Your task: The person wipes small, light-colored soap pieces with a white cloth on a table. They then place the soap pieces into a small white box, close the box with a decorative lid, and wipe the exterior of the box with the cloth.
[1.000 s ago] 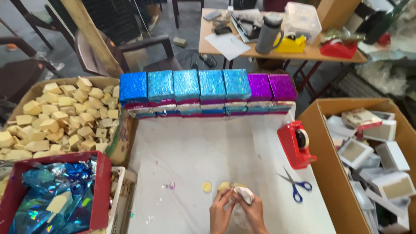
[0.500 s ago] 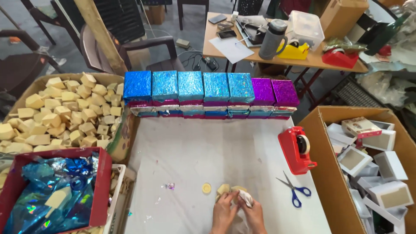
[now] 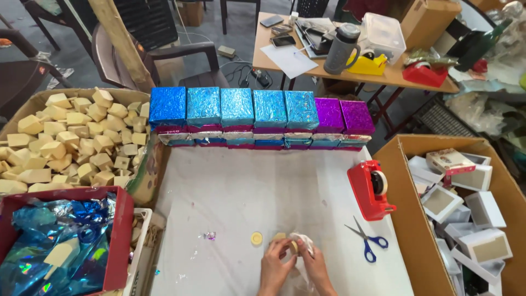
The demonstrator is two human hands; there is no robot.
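While hands hold wrap, scissors, tape dispenser beside.

Row of foil-wrapped boxes ahead of me: five blue, two purple. White boxes in carton, my right.

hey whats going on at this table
A person is working at a white table, both hands together near its front edge. The left hand and right hand hold a small tan block with thin clear wrap around it. A small yellow disc lies just left of them, blue-handled scissors and a red tape dispenser to the right. Shiny blue and purple wrapped boxes line the far edge.
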